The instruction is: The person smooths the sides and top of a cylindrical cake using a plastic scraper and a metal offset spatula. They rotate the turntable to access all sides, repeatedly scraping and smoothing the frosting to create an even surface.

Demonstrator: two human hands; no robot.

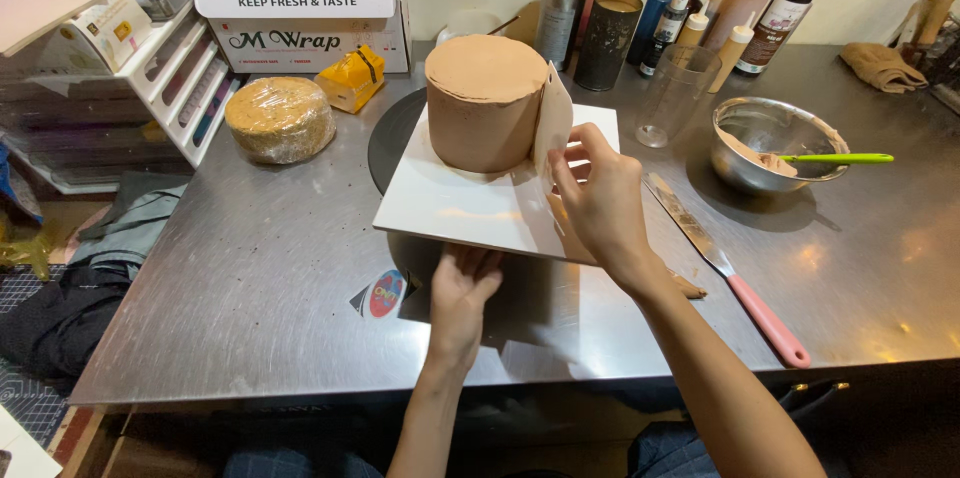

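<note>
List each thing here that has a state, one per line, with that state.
cake: upright, fully coated in brown frosting
scraper: upright against the cake's side
right hand: holding the scraper
left hand: gripping the white board edge
steel bowl: holds frosting and a green spatula
wrapped cake layer: sealed in film

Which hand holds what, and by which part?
Right hand grips a thin pale scraper by its lower edge, against the brown frosted cake. Left hand holds the white square board's near edge.

At ten o'clock sits a round cling-wrapped cake layer [280, 118] beside a small yellow packet [352, 78]. At two o'clock, a steel mixing bowl [775, 143] carrying a green-handled spatula [835, 159]. At four o'clock lies a pink-handled palette knife [728, 269]. A clear plastic cup [677, 95] stands at one o'clock.
</note>
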